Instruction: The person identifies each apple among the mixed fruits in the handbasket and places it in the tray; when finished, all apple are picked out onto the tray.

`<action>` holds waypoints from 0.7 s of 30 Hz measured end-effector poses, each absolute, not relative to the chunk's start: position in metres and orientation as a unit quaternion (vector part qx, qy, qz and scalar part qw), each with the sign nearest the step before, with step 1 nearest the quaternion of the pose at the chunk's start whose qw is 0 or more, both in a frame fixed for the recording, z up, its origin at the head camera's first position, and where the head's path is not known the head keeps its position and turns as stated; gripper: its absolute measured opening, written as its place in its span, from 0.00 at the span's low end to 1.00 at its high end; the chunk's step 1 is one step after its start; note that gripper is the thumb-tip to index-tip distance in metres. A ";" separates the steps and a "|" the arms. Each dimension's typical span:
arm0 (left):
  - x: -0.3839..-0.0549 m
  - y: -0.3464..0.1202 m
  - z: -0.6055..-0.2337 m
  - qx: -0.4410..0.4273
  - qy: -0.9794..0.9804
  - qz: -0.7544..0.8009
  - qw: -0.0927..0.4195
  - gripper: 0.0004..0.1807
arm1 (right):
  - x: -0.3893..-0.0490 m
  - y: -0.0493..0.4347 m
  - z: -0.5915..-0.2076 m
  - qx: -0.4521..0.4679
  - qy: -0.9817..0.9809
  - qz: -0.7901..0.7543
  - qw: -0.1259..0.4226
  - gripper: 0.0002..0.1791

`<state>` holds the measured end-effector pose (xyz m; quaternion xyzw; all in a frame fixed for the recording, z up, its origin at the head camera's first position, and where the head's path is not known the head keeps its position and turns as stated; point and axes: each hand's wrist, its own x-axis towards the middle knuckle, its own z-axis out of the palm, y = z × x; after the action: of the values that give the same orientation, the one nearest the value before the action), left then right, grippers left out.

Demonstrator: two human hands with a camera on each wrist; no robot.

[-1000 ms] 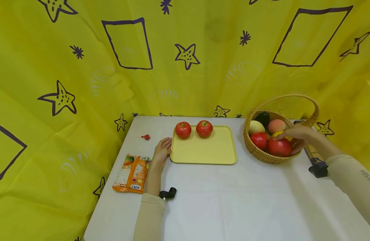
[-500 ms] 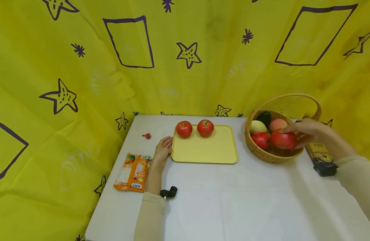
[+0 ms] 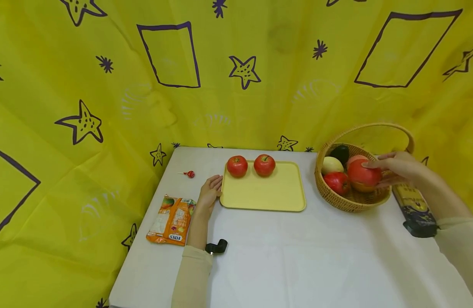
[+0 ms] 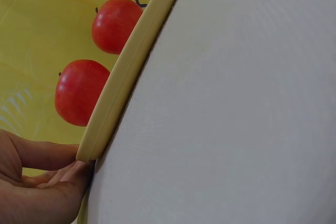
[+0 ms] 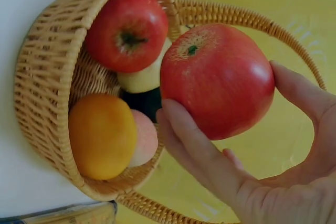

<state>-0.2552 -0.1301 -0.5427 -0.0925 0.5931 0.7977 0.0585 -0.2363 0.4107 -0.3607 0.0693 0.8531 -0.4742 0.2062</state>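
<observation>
In the head view, my right hand [image 3: 400,167] grips a red apple [image 3: 363,174] above the wicker basket [image 3: 338,200]. The right wrist view shows thumb and fingers curled around the held apple [image 5: 218,80], its stem end facing the camera. Inside the basket lie another red apple [image 5: 126,31], an orange-yellow fruit [image 5: 102,136], a pink peach [image 5: 144,139], a pale fruit [image 3: 331,165] and a dark green avocado-like fruit [image 3: 340,152]. My left hand [image 3: 209,192] touches the left edge of the yellow tray [image 3: 263,192] with relaxed fingers. Two red apples [image 3: 237,166] sit along the tray's back.
A lollipop [image 3: 190,174] and an orange snack bag [image 3: 172,220] lie on the white table's left side. Right of the basket, partly beneath the right arm, lies a dark and gold packet [image 3: 415,205]. The basket's handle [image 3: 375,125] arches up behind the right hand.
My right hand has lifted the red apple up from among the fruit in the basket, keeping its grip. My left hand has stayed at the tray's edge.
</observation>
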 end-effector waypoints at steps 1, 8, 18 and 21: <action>-0.255 -0.130 -0.543 -0.093 0.592 0.798 0.058 0.43 | -0.235 0.410 -0.361 0.066 0.851 -0.480 0.202 0.51; -0.256 -0.130 -0.543 -0.090 0.589 0.801 0.061 0.42 | -0.226 0.399 -0.364 0.044 0.847 -0.501 0.176 0.49; -0.256 -0.130 -0.543 -0.092 0.593 0.797 0.064 0.42 | -0.213 0.376 -0.370 0.042 0.865 -0.494 0.084 0.51; -0.256 -0.130 -0.542 -0.093 0.593 0.797 0.064 0.42 | -0.208 0.370 -0.375 0.052 0.865 -0.496 0.055 0.52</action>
<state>-0.2561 -0.1305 -0.5416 -0.0933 0.5929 0.7973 0.0644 -0.2079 0.3704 -0.3746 0.0522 0.8648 -0.4963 0.0552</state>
